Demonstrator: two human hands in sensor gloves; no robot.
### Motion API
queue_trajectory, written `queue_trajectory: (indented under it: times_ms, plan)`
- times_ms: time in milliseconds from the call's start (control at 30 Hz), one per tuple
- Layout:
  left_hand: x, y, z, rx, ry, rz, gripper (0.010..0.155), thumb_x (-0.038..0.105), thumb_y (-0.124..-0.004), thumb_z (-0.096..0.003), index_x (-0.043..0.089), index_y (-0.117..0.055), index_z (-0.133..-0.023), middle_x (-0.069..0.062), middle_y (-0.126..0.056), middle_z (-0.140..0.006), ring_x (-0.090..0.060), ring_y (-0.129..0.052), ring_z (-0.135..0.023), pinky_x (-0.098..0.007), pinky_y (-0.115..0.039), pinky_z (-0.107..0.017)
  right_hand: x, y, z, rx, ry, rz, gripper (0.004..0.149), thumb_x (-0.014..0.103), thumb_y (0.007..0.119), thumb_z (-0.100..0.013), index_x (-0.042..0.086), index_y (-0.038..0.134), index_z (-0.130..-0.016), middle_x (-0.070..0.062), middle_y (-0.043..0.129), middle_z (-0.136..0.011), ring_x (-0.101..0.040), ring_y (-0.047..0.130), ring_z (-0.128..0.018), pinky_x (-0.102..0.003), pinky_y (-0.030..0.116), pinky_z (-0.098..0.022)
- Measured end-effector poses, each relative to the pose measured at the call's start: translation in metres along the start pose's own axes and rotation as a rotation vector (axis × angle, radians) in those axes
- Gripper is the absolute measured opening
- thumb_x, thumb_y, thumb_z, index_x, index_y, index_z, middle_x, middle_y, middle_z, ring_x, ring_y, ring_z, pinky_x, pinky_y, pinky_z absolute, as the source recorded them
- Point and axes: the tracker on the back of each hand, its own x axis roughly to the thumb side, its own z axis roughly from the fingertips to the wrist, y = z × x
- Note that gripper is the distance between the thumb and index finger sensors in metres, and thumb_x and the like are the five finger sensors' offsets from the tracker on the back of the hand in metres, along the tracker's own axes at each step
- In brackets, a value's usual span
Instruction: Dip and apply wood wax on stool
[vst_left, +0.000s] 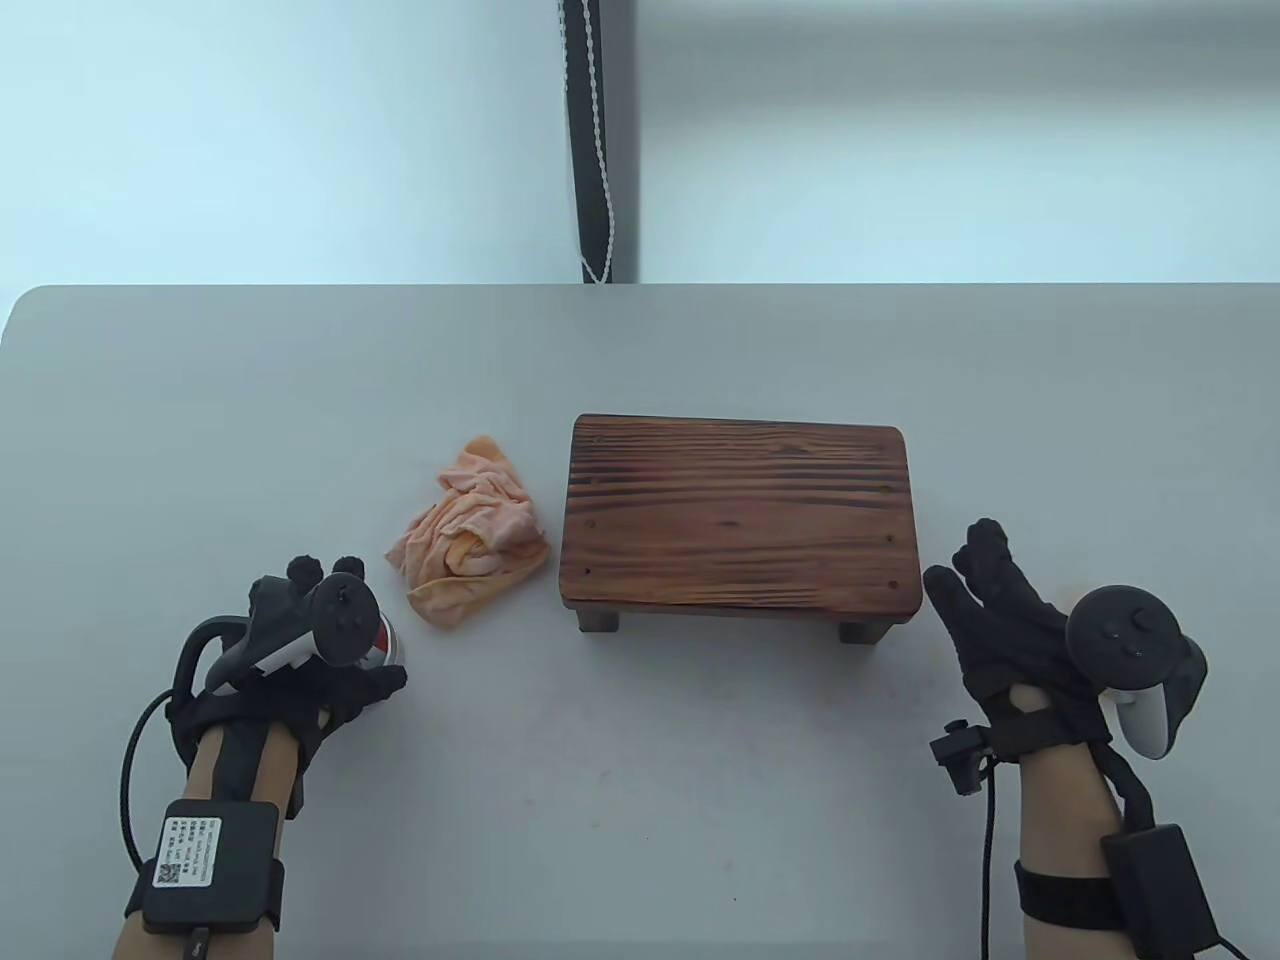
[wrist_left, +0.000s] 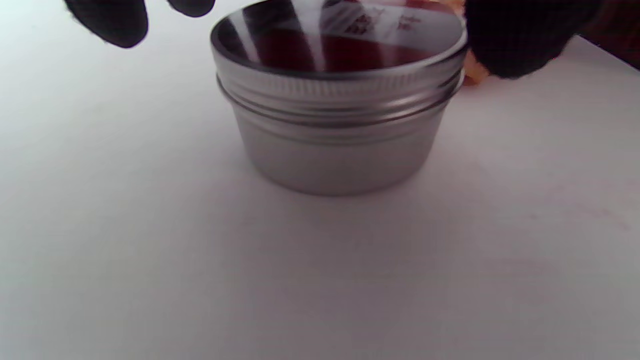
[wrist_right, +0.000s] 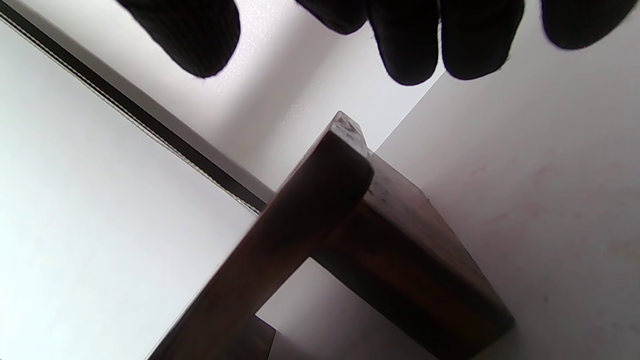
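A dark wooden stool (vst_left: 740, 515) stands at the table's middle. A crumpled orange cloth (vst_left: 470, 535) lies just left of it. A round metal wax tin (wrist_left: 337, 115) with its lid on stands at the front left; in the table view only a red and white bit of the tin (vst_left: 385, 648) shows under my left hand (vst_left: 345, 620). That hand hovers over the tin, its thumb (wrist_left: 520, 35) at the lid's rim and its fingers (wrist_left: 107, 20) apart from it. My right hand (vst_left: 960, 560) is open and empty beside the stool's right end (wrist_right: 350, 215), fingers (wrist_right: 450, 40) spread.
The grey table (vst_left: 640, 780) reaches to a rounded far edge. Behind it is a pale wall with a dark vertical strip and a white bead cord (vst_left: 598, 150). Cables run from both wrists toward the front edge.
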Motion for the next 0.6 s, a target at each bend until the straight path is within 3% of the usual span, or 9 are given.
queue_trajectory:
  times_ms: [167,267,333,600]
  plan:
    - [0.003,-0.01,-0.006,-0.009,0.017,-0.057,0.101,0.06,-0.077,-0.0514,0.005,-0.016,-0.11,-0.038,-0.02,-0.118,-0.068,-0.037,-0.105,-0.078,-0.063,-0.07,-0.002,0.0,-0.001,0.0,0.01,-0.004,0.085,0.046,0.076,-0.059,-0.011,0.041,-0.112,-0.049,0.065,-0.108,-0.077,0.065,-0.093,-0.087,0.056,-0.054]
    - [0.006,-0.007,-0.006,0.068,0.0,-0.047,0.1,0.056,-0.083,-0.0501,-0.001,-0.026,-0.111,-0.041,-0.03,-0.115,-0.071,-0.047,-0.099,-0.072,-0.071,-0.062,-0.003,0.001,-0.001,0.005,0.017,0.003,0.085,0.046,0.076,-0.059,-0.011,0.041,-0.112,-0.049,0.064,-0.108,-0.077,0.065,-0.092,-0.086,0.056,-0.054]
    - [0.006,-0.005,-0.005,0.056,0.016,-0.097,0.104,0.059,-0.081,-0.0494,-0.005,-0.027,-0.11,-0.041,-0.034,-0.114,-0.071,-0.051,-0.098,-0.071,-0.075,-0.06,-0.003,0.001,-0.001,0.009,0.018,0.0,0.085,0.046,0.076,-0.059,-0.011,0.041,-0.112,-0.049,0.064,-0.108,-0.077,0.065,-0.092,-0.086,0.056,-0.054]
    - [0.019,0.031,0.026,0.192,-0.059,-0.104,0.104,0.062,-0.081,-0.0487,-0.005,-0.031,-0.111,-0.042,-0.036,-0.113,-0.071,-0.054,-0.096,-0.069,-0.077,-0.058,-0.004,0.0,-0.002,0.008,0.015,-0.003,0.085,0.045,0.076,-0.06,-0.011,0.04,-0.112,-0.049,0.064,-0.109,-0.077,0.064,-0.093,-0.086,0.056,-0.055]
